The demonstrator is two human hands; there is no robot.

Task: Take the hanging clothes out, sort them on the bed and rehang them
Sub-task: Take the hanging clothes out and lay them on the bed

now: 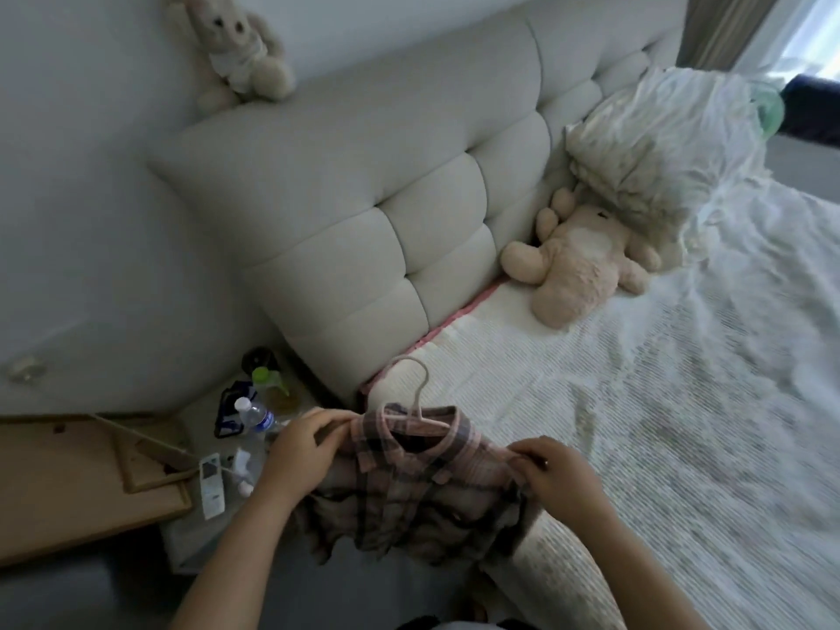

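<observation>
Both hands, left hand and right hand, pinch the plaid shirt shoulders; pull them evenly over the hanger.

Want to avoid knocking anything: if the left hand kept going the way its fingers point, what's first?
The left hand points right, along the shirt shoulder it pinches; next comes the hanger neck, probably. Depth is unclear.

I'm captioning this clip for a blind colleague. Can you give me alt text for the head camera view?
A person's left hand and right hand each grip a shoulder of a pink plaid shirt on a pale hanger, held over the corner of a white bed. A beige stuffed animal lies by the pillow; a cluttered nightstand sits left.
</observation>
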